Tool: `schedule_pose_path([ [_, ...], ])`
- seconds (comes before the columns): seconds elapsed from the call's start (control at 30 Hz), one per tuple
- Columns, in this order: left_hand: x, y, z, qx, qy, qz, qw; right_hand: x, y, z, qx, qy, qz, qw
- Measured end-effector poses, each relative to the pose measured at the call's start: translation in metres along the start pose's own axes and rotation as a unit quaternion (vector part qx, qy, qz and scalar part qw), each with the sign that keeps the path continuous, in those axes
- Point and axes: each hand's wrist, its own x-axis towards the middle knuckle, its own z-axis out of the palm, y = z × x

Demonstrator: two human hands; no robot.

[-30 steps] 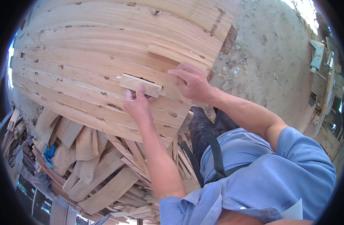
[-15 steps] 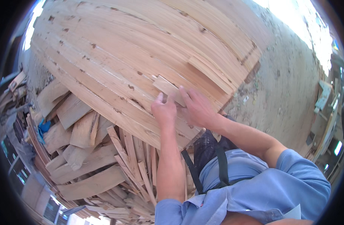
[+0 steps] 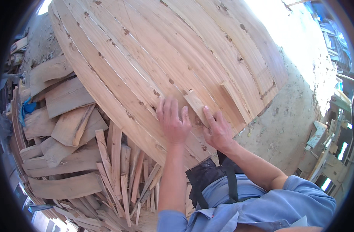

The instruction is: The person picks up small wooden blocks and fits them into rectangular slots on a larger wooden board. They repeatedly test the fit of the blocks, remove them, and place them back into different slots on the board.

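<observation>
A large panel of joined wooden boards [image 3: 146, 50], marked with dark knots and pale seam lines, spreads in front of me. Flat on its near part lies a short wooden block [image 3: 196, 105]. My right hand [image 3: 219, 131] holds the near end of this block, index finger along its right side; the thumb is partly hidden. To the left of the block, my left hand [image 3: 173, 123] is over the panel with its fingers stretched out and slightly blurred, holding nothing. A longer wooden strip [image 3: 235, 101] lies on the panel to the right of the block.
Offcut boards [image 3: 70, 96] are heaped on the left, beside a bundle of thin wood sticks [image 3: 115, 162]. A blue rag [image 3: 27, 107] sits among them. Dusty ground [image 3: 289, 135] borders the panel on the right, with more scrap wood [image 3: 316, 135] beyond.
My left hand has moved off the block, its fingers going from bent to stretched out. My right hand stays at the block. The view has shifted, so the panel appears turned.
</observation>
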Motion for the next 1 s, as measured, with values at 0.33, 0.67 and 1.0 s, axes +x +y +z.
schedule_pose_path([
  [0.33, 0.004, -0.006, 0.002, -0.019, -0.101, 0.079, 0.992, -0.011, 0.004, 0.002, 0.048, 0.013, 0.053, 0.997],
  [0.67, -0.001, -0.01, 0.012, -0.027, -0.079, 0.113, 0.99, -0.021, 0.021, 0.014, 0.111, 0.063, 0.027, 0.991],
  [1.0, -0.006, -0.01, 0.018, -0.016, -0.077, 0.139, 0.987, -0.05, 0.033, 0.012, 0.185, 0.091, 0.078, 0.975],
])
